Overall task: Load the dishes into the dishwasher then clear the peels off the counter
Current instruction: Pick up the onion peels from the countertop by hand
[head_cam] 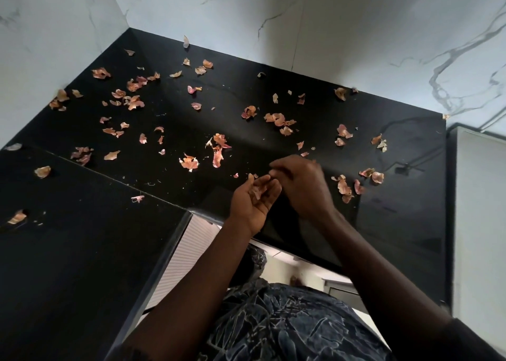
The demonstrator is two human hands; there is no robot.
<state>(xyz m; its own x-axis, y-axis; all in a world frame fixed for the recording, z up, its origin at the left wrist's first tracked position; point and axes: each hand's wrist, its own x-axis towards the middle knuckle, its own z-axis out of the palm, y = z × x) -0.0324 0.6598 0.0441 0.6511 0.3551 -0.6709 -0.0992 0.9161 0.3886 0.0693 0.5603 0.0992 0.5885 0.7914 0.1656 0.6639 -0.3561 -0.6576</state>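
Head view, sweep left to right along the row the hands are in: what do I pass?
Edge peel → small peel → left hand, palm peels lying in it → right hand → peel cluster → white panel.

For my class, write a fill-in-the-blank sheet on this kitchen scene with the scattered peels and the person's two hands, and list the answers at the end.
1. The glossy stone counter under the dry pink-orange onion peels is ____ in colour.
2. The left hand is turned palm ____, with a few peels lying in it.
3. The right hand, fingers curled, hovers just above the palm of the ____ hand.

Missing words: black; up; left.
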